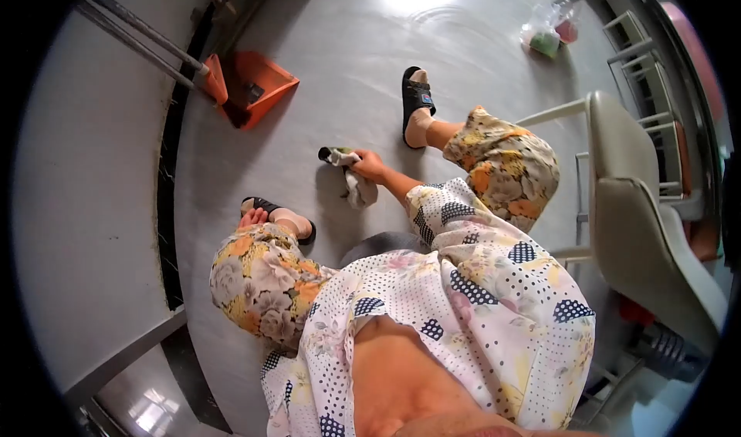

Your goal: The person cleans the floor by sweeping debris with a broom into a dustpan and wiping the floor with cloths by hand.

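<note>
My right hand (370,165) is closed around a crumpled pale grey cloth (360,190) above the floor, between my feet. A dark, greenish-black end (326,155) sticks out on the left of the cloth; I cannot make out whether it is part of it. My left hand (253,218) shows only in part, past my left knee and beside the black sandal (266,205) on my left foot. Its fingers are stretched out, with nothing seen in them. Another black sandal (417,101) is on my right foot, farther forward.
An orange dustpan (266,82) with a long metal handle (143,40) stands by the left wall, dark bits inside. A beige chair (625,205) is at the right. Plastic bags (546,40) lie on the grey floor (347,67) at the upper right, near a metal rack (644,67).
</note>
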Demonstrator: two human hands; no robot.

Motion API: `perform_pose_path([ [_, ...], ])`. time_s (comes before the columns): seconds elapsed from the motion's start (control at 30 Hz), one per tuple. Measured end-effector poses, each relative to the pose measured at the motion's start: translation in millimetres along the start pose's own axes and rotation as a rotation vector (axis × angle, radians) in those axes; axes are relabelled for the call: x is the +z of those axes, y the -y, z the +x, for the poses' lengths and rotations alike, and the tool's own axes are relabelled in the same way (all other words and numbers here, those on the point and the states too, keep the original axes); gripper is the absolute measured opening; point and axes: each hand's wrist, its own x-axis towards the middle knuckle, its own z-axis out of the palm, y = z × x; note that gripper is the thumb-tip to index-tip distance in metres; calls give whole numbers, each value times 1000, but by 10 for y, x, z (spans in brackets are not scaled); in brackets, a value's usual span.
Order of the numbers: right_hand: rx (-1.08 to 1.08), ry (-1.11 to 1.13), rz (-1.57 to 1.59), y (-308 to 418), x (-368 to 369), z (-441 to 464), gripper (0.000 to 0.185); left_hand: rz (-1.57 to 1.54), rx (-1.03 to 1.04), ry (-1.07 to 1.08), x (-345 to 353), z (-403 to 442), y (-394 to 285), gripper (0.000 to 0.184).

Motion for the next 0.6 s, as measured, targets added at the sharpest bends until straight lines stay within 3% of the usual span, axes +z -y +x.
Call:
perform_pose_path([
  [0.1, 50, -47, 343, -147, -149, 84, 37, -364, -111, 46, 39, -25, -233, 40],
  [0.2, -53, -116, 483, -86, -339, 483, 35, -440, -85, 92, 74, -126, -552, 42],
  [0.3, -85, -227, 395, 198, -728, 645, 33, -301, -21, 127, 61, -394, -642, 44],
  [0.4, -121, -400, 110, 770, -1259, 760, 36, -90, 50, 164, 28, -585, -947, 45],
  [0.47, -153, -513, -87, 949, -1632, 895, 40, 69, 47, 71, 244, -859, -1334, 42],
  [0.6, -111, -697, -284, 862, -2308, 608, 48, 434, 128, 91, 565, -1399, -1996, 32],
])
